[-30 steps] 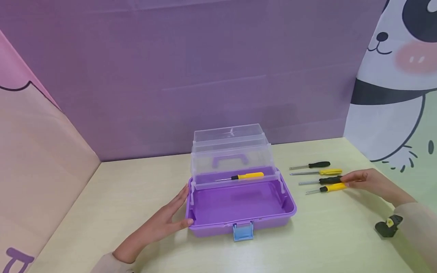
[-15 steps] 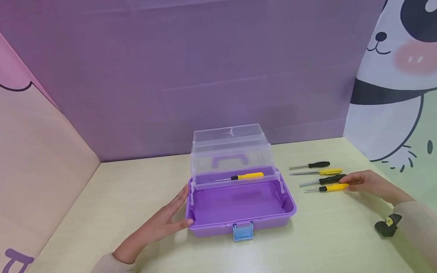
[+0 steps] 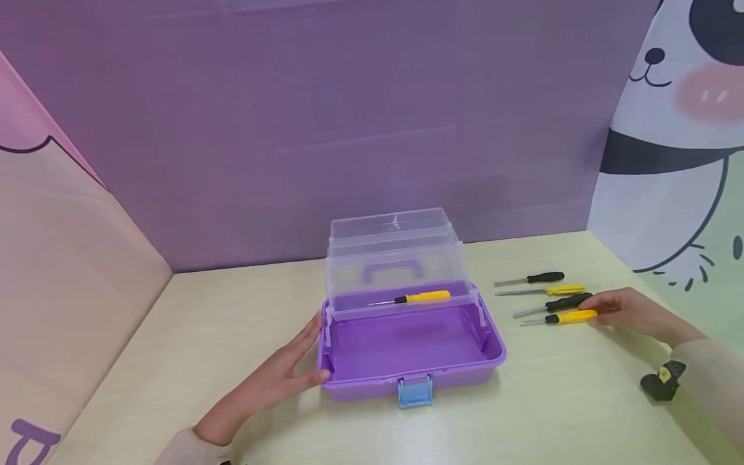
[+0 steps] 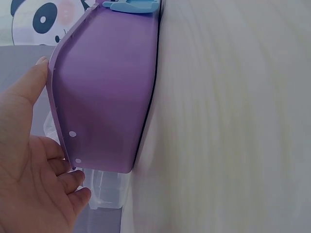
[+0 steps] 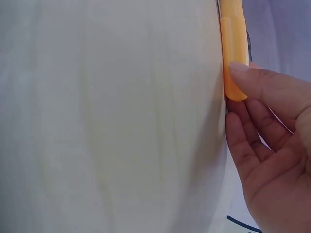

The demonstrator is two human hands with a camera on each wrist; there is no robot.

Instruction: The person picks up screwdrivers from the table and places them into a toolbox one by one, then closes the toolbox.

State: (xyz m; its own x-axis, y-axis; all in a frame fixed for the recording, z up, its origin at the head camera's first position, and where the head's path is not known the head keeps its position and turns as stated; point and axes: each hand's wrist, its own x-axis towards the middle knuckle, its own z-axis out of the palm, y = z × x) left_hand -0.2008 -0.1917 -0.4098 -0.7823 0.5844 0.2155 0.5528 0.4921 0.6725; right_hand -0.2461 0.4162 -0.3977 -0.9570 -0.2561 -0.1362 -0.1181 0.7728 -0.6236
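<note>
A purple toolbox [image 3: 415,391] sits on the table with its clear lid [image 3: 392,255] raised. My left hand [image 3: 279,378] rests against its left side, fingers spread and straight, thumb over the front corner of the rim. On the clear tray inside the toolbox lies a yellow-handled screwdriver [image 3: 427,297]. Right of the toolbox, my right hand [image 3: 636,313] pinches the handle end of another yellow screwdriver [image 3: 575,316] with a black collar. The right wrist view shows the thumb on that yellow handle [image 5: 234,48]. My index finger is right at the end of a black-handled screwdriver [image 3: 566,302].
Farther back lie a translucent yellow screwdriver [image 3: 565,290] and a black one [image 3: 545,277], roughly parallel. A blue latch [image 3: 415,391] hangs at the toolbox front. A small black device [image 3: 662,381] is at the right sleeve. A purple backdrop [image 3: 372,129] stands behind the table.
The black-handled screwdriver by my right hand has turned slightly, its handle shifting right and back. The yellow one has slid a little right. My left hand stays on the toolbox.
</note>
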